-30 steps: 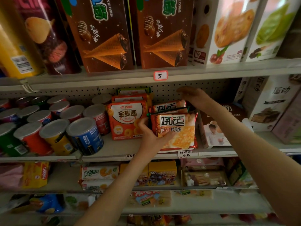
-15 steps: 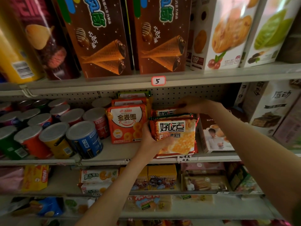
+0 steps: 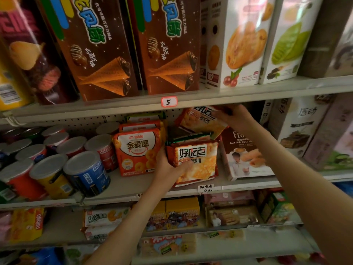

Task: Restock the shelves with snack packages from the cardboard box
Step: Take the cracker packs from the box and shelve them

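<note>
Tilting packet in right hand, top leftward.

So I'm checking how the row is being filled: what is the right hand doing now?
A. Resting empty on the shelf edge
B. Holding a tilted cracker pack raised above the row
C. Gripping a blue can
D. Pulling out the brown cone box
B: the right hand holds a tilted cracker pack up under the upper shelf, above the row, while the left hand steadies the front cracker pack.
</note>
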Action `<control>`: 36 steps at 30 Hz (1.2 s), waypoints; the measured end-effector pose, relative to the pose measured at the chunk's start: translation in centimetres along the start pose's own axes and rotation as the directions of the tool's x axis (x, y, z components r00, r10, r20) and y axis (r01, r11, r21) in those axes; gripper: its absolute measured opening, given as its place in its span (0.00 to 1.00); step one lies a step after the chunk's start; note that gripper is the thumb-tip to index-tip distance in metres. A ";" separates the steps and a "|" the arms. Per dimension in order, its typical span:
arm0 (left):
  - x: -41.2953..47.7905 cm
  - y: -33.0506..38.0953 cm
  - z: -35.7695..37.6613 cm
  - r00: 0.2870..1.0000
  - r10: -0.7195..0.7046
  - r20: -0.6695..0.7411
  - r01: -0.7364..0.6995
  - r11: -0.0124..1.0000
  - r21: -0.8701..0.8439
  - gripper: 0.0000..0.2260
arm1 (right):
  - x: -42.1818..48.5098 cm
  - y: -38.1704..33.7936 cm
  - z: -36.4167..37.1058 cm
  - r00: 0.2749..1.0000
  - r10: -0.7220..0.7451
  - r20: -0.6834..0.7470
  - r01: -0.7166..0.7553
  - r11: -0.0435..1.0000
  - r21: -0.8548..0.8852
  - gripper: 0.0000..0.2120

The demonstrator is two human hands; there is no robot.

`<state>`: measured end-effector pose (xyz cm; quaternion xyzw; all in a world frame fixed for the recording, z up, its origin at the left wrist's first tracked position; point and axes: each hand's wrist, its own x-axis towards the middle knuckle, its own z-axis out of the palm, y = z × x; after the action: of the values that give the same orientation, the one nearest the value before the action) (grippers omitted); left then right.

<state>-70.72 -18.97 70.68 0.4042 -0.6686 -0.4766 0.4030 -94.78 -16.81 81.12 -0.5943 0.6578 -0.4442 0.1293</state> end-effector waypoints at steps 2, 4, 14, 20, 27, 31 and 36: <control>0.2 0.1 0.4 0.999 0.027 -0.021 -0.027 1.000 0.005 0.31 | -0.6 0.1 -0.6 0.996 0.031 -0.089 -0.027 0.999 0.040 0.18; 0.5 0.3 0.8 0.999 0.044 -0.030 -0.044 0.999 0.008 0.31 | -1.1 0.2 -1.0 0.983 0.071 -0.172 -0.054 0.993 0.105 0.18; 1.5 -0.2 2.1 0.995 0.049 -0.082 -0.044 0.997 0.064 0.36 | -2.8 0.4 -2.6 0.950 0.172 -0.259 -0.093 0.952 0.292 0.18; 1.7 0.1 2.8 0.995 0.042 -0.086 -0.035 0.996 0.076 0.35 | -3.3 0.7 -3.0 0.913 0.266 -0.309 -0.128 0.907 0.401 0.17; 2.1 0.8 2.9 0.995 -0.019 -0.100 0.026 0.997 0.071 0.30 | -4.4 1.0 -4.0 0.868 0.439 -0.233 -0.200 0.738 0.644 0.11; 2.9 1.8 2.9 0.994 -0.091 -0.060 0.092 0.996 0.012 0.30 | -5.2 0.6 -4.3 0.920 0.386 -0.074 -0.252 0.724 0.642 0.12; 4.1 2.6 2.1 0.975 -0.223 -0.022 0.215 0.958 -0.189 0.29 | -6.3 0.3 -3.7 0.960 0.256 0.111 -0.279 0.852 0.443 0.07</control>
<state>-74.51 -21.51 73.36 0.4464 -0.5638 -0.5697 0.3979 -95.88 -9.59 80.77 -0.4606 0.6084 -0.5490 0.3409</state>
